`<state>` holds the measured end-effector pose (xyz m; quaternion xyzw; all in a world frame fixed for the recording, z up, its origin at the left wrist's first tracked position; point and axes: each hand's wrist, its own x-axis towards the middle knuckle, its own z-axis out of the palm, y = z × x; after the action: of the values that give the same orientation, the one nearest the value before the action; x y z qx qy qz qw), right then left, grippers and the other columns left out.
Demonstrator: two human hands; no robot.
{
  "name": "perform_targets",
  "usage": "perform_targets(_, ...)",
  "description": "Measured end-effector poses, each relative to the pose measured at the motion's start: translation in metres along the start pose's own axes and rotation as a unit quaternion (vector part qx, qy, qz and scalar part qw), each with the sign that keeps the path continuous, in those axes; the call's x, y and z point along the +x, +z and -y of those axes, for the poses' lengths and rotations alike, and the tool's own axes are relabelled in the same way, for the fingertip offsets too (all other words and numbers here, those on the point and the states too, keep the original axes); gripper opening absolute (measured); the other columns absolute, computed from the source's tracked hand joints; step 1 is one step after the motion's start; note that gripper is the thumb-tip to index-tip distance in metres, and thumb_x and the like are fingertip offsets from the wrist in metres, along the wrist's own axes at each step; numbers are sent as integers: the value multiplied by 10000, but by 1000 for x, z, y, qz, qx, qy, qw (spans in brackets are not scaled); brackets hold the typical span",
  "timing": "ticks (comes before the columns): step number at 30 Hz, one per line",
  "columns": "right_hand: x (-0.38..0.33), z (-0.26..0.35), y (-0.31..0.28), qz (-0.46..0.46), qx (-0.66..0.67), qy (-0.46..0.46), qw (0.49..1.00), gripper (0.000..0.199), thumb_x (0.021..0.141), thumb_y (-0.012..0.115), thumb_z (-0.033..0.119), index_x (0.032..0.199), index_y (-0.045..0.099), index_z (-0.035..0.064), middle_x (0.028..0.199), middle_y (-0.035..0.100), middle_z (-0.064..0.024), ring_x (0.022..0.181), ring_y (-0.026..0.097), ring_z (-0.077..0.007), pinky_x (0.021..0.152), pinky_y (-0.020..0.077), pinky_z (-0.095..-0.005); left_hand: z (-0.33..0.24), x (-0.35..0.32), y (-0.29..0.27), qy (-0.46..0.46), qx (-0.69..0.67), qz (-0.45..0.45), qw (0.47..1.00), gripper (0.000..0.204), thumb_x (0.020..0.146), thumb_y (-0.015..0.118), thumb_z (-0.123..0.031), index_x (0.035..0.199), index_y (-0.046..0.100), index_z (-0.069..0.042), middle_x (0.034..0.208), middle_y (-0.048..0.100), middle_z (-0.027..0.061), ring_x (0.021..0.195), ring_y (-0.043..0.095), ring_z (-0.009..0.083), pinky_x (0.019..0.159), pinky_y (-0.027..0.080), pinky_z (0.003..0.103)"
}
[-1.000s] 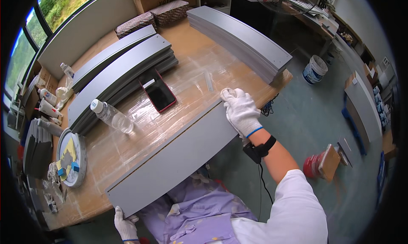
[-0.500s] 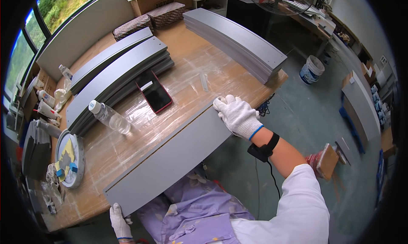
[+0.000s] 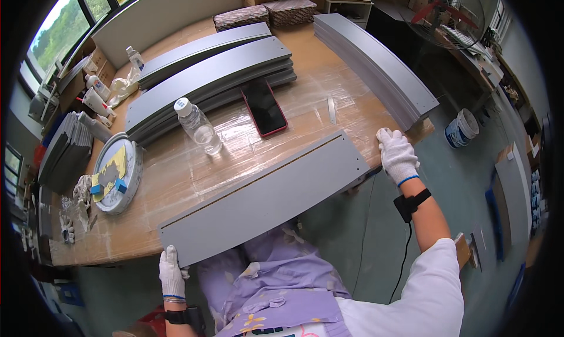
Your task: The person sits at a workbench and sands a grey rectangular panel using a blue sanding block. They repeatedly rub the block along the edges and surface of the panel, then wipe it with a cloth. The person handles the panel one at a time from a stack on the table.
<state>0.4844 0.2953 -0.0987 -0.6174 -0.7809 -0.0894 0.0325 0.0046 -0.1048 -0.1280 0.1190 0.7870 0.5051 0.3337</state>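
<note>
A long flat grey board (image 3: 264,202) with a narrow groove along its far edge lies slantwise across the table's front edge, its right end farther away. My left hand (image 3: 173,273), in a white glove, grips the board's near left corner. Beyond the board's right end, apart from it, is my gloved right hand (image 3: 399,155), at the table's right edge. Its fingers are curled in, and whatever they may hold is hidden. A small pale strip (image 3: 332,111) lies past the board's far edge.
Curved grey panels form a stack (image 3: 205,75) at the back left and another stack (image 3: 376,66) at the back right. A clear bottle (image 3: 198,128) and a phone (image 3: 264,108) stand between. Left is a round tub (image 3: 136,178) with sponges. A bucket (image 3: 462,128) stands on the floor.
My right hand has come off the board's far right corner and moved right. The whole view has shifted, so the table's things appear farther right. My left hand stays at the board's left end.
</note>
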Motion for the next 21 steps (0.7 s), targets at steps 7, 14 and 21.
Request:
perform_targets(7, -47, -26, -44, -90, 316, 73, 942, 400, 958, 557, 106, 1357, 533, 97, 1246, 558, -159, 1151, 593, -309, 998, 482, -382, -3, -5, -27, 312, 273, -191, 889, 399, 950, 641, -368, 1129, 586, -16, 970, 630, 109, 862, 602, 246, 784, 503, 390)
perform_targets(14, -100, 197, -76, -44, 571, -228, 787, 416, 911, 589, 22, 1324, 550, 51, 1154, 589, -144, 918, 652, -265, 766, 552, -359, -57, -43, 76, 564, 451, 79, 687, 804, 715, 810, -390, 1389, 511, -70, 1439, 481, 198, 1364, 415, 417, 1143, 323, 533)
perform_targets(21, -103, 215, -40, -91, 428, -253, 863, 474, 879, 625, 47, 1345, 553, 95, 1151, 591, -164, 992, 640, -328, 849, 535, -382, -13, -10, 46, 544, 524, -22, 655, 588, 791, 621, -87, 1374, 540, -101, 1425, 498, 207, 1316, 480, 413, 1152, 304, 558)
